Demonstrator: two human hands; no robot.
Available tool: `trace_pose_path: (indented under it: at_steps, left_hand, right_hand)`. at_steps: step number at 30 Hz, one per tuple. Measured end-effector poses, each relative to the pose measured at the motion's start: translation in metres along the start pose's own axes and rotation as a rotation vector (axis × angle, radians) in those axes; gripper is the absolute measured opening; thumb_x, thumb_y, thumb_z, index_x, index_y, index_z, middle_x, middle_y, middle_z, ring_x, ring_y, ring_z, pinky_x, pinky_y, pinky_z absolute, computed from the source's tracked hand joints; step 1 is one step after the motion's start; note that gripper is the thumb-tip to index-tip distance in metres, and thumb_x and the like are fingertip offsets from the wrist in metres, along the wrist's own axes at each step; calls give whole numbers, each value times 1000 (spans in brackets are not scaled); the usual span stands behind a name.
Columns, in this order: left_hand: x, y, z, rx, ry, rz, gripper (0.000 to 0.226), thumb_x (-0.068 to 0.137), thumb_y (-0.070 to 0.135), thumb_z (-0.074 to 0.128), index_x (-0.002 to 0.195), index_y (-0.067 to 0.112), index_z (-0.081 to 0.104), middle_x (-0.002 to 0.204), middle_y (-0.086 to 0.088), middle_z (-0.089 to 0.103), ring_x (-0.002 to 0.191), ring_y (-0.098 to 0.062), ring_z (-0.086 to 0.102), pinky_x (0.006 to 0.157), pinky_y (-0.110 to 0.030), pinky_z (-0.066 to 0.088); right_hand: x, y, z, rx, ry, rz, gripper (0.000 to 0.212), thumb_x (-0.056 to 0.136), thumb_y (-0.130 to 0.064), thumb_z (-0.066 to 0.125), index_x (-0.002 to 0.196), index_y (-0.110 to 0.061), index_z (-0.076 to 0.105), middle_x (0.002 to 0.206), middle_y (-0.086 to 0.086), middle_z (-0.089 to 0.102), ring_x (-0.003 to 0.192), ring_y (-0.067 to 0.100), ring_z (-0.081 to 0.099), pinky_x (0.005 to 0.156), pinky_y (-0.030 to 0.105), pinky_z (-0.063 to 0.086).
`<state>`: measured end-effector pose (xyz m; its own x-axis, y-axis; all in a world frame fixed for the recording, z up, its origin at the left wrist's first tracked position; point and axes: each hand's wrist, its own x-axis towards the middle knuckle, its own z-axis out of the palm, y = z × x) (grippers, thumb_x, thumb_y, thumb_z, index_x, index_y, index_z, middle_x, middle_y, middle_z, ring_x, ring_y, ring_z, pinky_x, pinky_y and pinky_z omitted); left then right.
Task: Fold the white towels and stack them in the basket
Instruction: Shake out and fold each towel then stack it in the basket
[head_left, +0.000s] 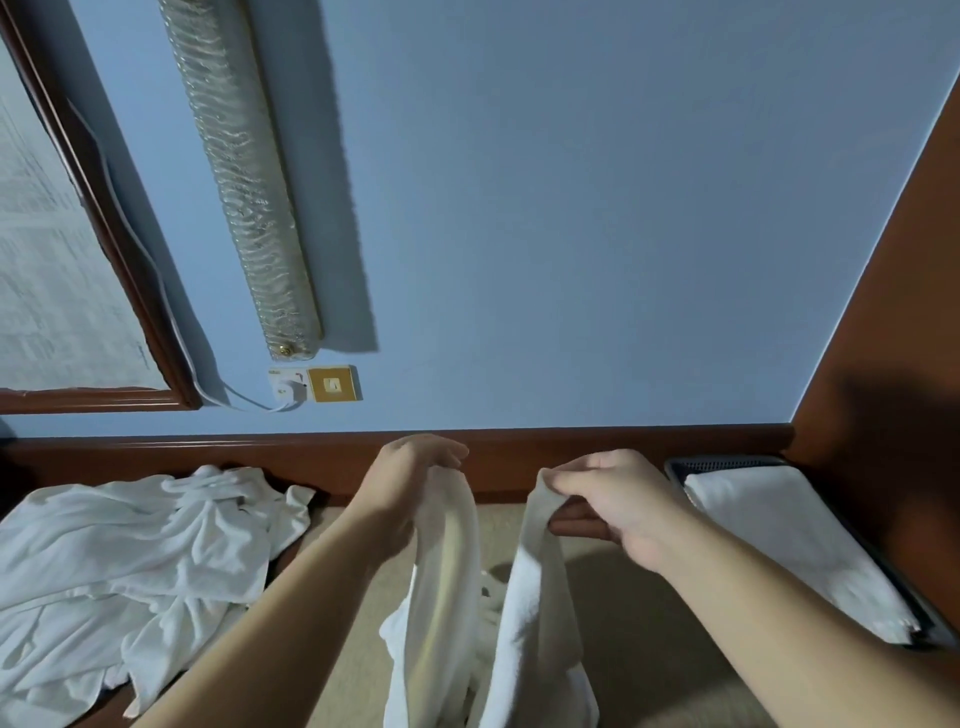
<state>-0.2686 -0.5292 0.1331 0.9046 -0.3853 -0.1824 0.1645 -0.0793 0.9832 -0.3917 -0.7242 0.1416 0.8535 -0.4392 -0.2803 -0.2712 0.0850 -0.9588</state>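
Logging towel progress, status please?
Left hand and right hand each grip the lifted white terry towel. Folded white towel already in dark basket. Crumpled white towel pile waiting left. Nothing blocking.

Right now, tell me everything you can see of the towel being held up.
The held towel is white, soft terry-like cloth, unfolded and limp. It hangs in two drooping strands over the beige surface. The left hand grips one top end and the right hand pinches the other in its fingers. Its lower part runs out of view.

white towels, dark basket, blue wall, beige tabletop.
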Motion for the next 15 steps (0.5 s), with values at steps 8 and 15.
trace_pose_path:
  at_steps: [8, 15]
  left_hand:
    - [-11, -10, 8, 74, -144, 9, 46, 68, 1, 61, 114, 8, 59, 84, -12, 68, 66, -16, 52, 60, -28, 42]
    - [-8, -30, -16, 318, -179, 256, 49, 80, 11, 88, 110, 30, 55, 110, -5, 70, 81, -21, 68, 80, -40, 63]
  right_hand:
    - [-5, 13, 19, -144, -49, -140, 6, 94, -8, 76, 94, -13, 79, 89, 9, 79, 79, 27, 79, 79, 44, 66]
    - [-11, 16, 2, -298, -350, -150, 33, 96, 9, 60, 117, -12, 72, 104, 2, 80, 98, 18, 78, 92, 32, 61]
